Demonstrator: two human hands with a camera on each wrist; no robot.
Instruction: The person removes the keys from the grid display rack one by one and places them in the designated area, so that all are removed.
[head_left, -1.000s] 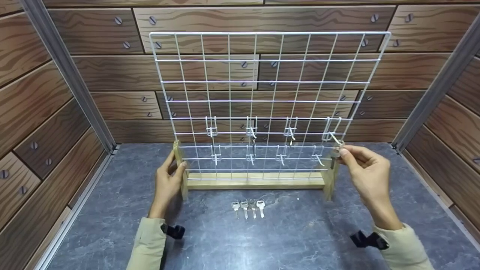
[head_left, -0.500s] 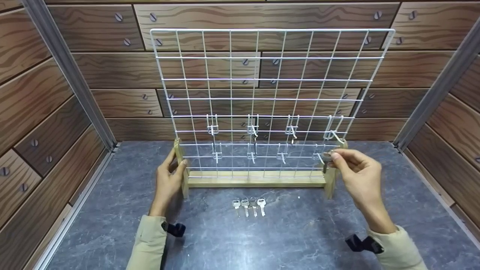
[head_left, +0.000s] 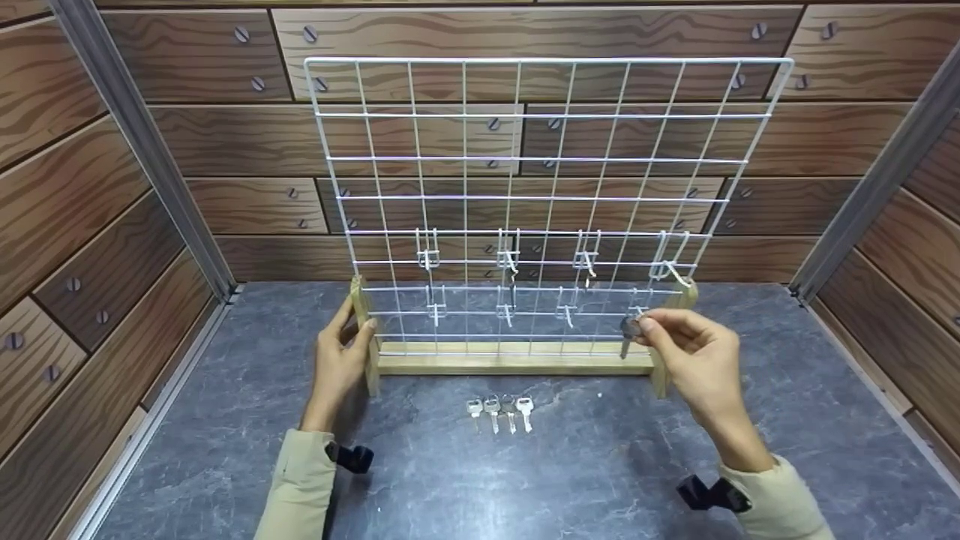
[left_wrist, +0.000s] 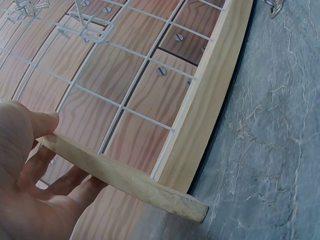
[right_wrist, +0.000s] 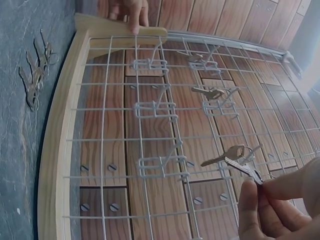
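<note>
My left hand [head_left: 339,367] grips the left wooden side post [left_wrist: 125,175] of a white wire grid rack [head_left: 547,60], thumb in front and fingers behind. Between thumb and fingertips, my right hand [head_left: 694,364] pinches a silver key [right_wrist: 242,167] by its head, blade pointing down in the head view. That key is in front of the rightmost lower hook [head_left: 637,310], partly covering it; whether they touch I cannot tell. In the right wrist view, keys hang from upper hooks, one of them [right_wrist: 210,93] in the middle. The upper right hook [head_left: 667,270] shows no key.
Several loose keys [head_left: 493,406] lie in a row on the grey marbled table [head_left: 480,487] before the rack. A wooden base bar [head_left: 517,365] joins the side posts. Wood-patterned walls [head_left: 225,142] stand behind and at both sides.
My right hand has moved left and down with the key, from beside the upper right hook to the lower right hook. The left hand stays on the side post.
</note>
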